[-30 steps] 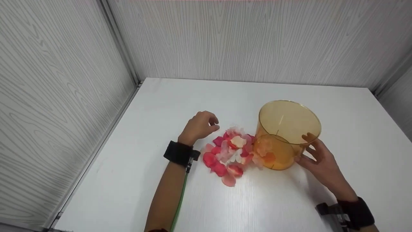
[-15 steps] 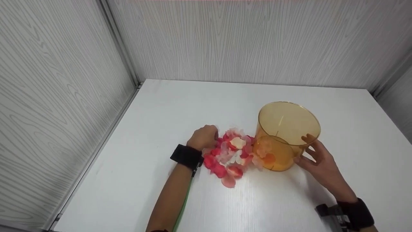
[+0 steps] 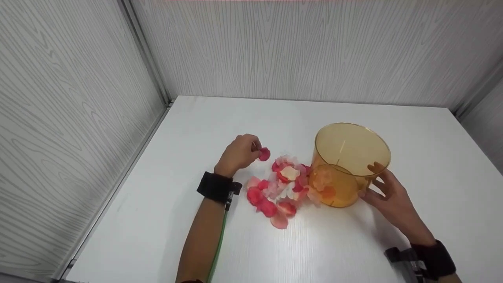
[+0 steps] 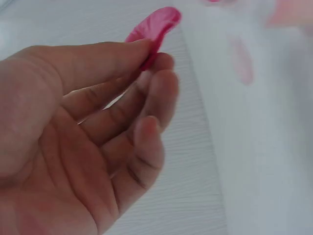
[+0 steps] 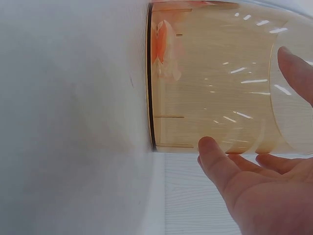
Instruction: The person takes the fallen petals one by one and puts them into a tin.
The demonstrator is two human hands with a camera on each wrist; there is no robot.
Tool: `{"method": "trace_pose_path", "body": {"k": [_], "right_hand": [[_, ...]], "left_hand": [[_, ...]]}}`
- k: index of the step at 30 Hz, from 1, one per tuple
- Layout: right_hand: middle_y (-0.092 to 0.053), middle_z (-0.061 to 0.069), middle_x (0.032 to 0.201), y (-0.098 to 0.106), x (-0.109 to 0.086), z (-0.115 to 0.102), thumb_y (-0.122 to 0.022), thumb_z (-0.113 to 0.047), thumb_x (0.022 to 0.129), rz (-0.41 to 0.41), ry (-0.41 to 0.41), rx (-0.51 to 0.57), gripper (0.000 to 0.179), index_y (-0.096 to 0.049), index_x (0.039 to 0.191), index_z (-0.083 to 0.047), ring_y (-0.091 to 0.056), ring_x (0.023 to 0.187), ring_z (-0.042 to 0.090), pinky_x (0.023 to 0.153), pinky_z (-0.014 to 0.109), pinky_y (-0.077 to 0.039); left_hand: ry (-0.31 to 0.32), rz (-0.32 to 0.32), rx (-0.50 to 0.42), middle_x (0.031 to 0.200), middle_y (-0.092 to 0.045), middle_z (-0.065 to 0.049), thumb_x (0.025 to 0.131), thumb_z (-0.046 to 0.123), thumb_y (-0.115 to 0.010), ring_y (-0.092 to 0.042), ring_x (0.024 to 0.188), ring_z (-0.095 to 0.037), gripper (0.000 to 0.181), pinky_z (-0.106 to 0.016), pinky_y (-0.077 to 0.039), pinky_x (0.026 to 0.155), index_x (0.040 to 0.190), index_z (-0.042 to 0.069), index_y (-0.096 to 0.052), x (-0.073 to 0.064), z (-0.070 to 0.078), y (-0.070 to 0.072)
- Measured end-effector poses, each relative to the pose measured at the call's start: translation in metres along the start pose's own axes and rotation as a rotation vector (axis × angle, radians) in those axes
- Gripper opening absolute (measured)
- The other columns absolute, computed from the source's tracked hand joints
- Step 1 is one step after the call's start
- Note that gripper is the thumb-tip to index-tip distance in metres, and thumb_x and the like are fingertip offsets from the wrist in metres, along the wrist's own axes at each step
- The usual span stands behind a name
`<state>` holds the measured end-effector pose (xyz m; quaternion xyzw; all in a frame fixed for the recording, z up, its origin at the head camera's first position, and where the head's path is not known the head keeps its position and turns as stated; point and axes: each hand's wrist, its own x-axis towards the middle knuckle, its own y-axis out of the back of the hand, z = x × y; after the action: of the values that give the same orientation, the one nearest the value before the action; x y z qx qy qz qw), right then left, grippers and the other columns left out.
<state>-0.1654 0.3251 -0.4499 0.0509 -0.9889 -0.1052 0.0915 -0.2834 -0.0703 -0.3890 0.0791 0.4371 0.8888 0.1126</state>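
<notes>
In the head view my left hand (image 3: pixel 239 153) is raised at the left of a petal pile, pinching a dark pink artificial petal (image 3: pixel 264 154) between thumb and fingertips. The left wrist view shows that petal (image 4: pixel 155 25) sticking out past the thumb, with the other fingers loosely bent. A heap of pink, red and white petals (image 3: pixel 289 192) lies on the table. Just right of it stands a transparent amber bucket (image 3: pixel 340 192), upright. My right hand (image 3: pixel 395 204) holds its right side. In the right wrist view the thumb (image 5: pixel 210 149) touches the bucket's wall (image 5: pixel 220 98).
The white table (image 3: pixel 220 114) meets a grey wood-grain panel (image 3: pixel 275 47) at the back and another panel (image 3: pixel 70 129) on the left. Some petals are seen through the bucket's wall. A green cable (image 3: pixel 219 247) runs along the left forearm.
My left hand dipped to the left edge of the petal heap, then rose back up and away with one dark pink petal. The right hand and the bucket have stayed put.
</notes>
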Motion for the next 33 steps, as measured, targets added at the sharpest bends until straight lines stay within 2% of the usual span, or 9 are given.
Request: {"method": "trace_pose_path", "body": {"k": [3,7,10,13,19,21,24,28,33], "right_hand": [[-0.032,0.005,0.162,0.0,0.001,-0.001,-0.072,0.001,0.093,0.005,-0.005,-0.025,0.087,-0.024,0.163,-0.017,-0.026,0.152,0.047,0.101,0.01,-0.048],[-0.03,0.009,0.164,0.0,0.002,-0.002,-0.073,0.0,0.093,0.007,-0.015,-0.041,0.087,-0.024,0.164,-0.017,-0.023,0.152,0.051,0.101,0.01,-0.049],[-0.03,0.009,0.164,0.0,0.002,-0.002,-0.072,0.0,0.093,0.009,-0.016,-0.035,0.087,-0.024,0.163,-0.017,-0.023,0.152,0.05,0.101,0.01,-0.049],[-0.031,0.007,0.163,0.0,0.001,-0.002,-0.072,0.0,0.094,0.013,-0.016,-0.035,0.086,-0.025,0.163,-0.017,-0.027,0.152,0.044,0.101,0.01,-0.049],[-0.031,0.01,0.162,-0.001,0.002,0.001,-0.073,-0.002,0.093,0.016,-0.011,-0.057,0.086,-0.025,0.163,-0.014,-0.041,0.142,0.011,0.101,0.011,-0.049],[-0.032,0.011,0.162,-0.002,0.003,0.002,-0.073,-0.002,0.093,0.013,-0.008,-0.06,0.086,-0.025,0.163,-0.013,-0.042,0.139,0.005,0.101,0.011,-0.049],[-0.033,0.009,0.161,-0.002,0.002,0.003,-0.073,-0.001,0.093,0.01,-0.001,-0.056,0.086,-0.025,0.163,-0.013,-0.044,0.137,0.002,0.101,0.011,-0.049],[-0.034,0.004,0.16,0.0,0.002,0.004,-0.073,0.0,0.093,0.007,0.013,-0.041,0.085,-0.025,0.163,-0.013,-0.044,0.136,0.0,0.101,0.012,-0.049],[-0.034,0.005,0.16,0.001,0.002,0.003,-0.072,0.001,0.093,0.011,0.016,-0.037,0.085,-0.026,0.163,-0.014,-0.042,0.138,0.002,0.102,0.012,-0.049]], "left_hand": [[-0.135,0.122,-0.071,0.102,-0.076,-0.012,0.097,0.019,-0.07,-0.067,0.089,-0.023,0.019,-0.035,-0.061,0.08,0.111,0.005,-0.074,-0.006,0.016,0.007],[-0.32,0.284,-0.203,0.099,-0.078,-0.009,0.098,0.019,-0.071,-0.068,0.086,-0.019,0.018,-0.03,-0.06,0.078,0.109,0.005,-0.075,-0.013,0.043,0.006],[-0.431,0.38,-0.318,0.099,-0.079,-0.008,0.096,0.018,-0.074,-0.068,0.083,-0.016,0.018,-0.027,-0.06,0.077,0.108,0.005,-0.076,-0.018,0.063,-0.004],[-0.504,0.432,-0.374,0.099,-0.08,-0.007,0.096,0.017,-0.074,-0.067,0.08,-0.013,0.018,-0.023,-0.058,0.074,0.108,0.005,-0.077,-0.021,0.08,-0.022],[-0.546,0.475,-0.373,0.102,-0.08,-0.005,0.096,0.018,-0.074,-0.067,0.081,-0.012,0.02,-0.018,-0.057,0.075,0.112,0.006,-0.078,-0.023,0.099,-0.056],[-0.553,0.485,-0.34,0.102,-0.081,-0.004,0.096,0.019,-0.075,-0.068,0.082,-0.014,0.022,-0.018,-0.057,0.076,0.113,0.007,-0.079,-0.024,0.101,-0.065],[-0.576,0.479,-0.268,0.1,-0.081,-0.003,0.095,0.02,-0.075,-0.067,0.082,-0.015,0.022,-0.017,-0.057,0.076,0.114,0.009,-0.079,-0.024,0.104,-0.074],[-0.607,0.436,-0.192,0.098,-0.081,-0.002,0.097,0.021,-0.074,-0.067,0.081,-0.014,0.021,-0.013,-0.055,0.076,0.114,0.01,-0.08,-0.024,0.106,-0.075],[-0.639,0.387,-0.155,0.099,-0.08,-0.002,0.098,0.019,-0.071,-0.067,0.084,-0.014,0.02,-0.013,-0.054,0.078,0.113,0.009,-0.079,-0.022,0.101,-0.065]]}}
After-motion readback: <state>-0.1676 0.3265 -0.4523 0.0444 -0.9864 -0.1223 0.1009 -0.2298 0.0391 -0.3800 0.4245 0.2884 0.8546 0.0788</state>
